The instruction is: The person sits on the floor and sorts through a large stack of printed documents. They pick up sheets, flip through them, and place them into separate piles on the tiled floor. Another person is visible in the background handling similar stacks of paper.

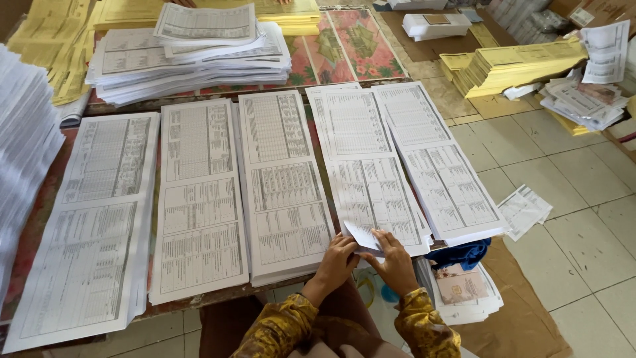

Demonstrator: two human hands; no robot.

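Both hands at near edge of 4th printed stack: left hand & right hand pinching lifted sheet corner; tiled floor open beside stack.

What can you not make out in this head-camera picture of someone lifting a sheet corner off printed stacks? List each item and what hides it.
- Print on the lifted sheet corner: too small, head view.
- Left hand grip: fingertips hidden under the corner.
- Right hand palm: turned away from the camera.
- White stack on the left: cut off by the frame edge.
- Item under the blue cloth: covered by the cloth.
- Leftmost printed stack: bottom corner cut off.
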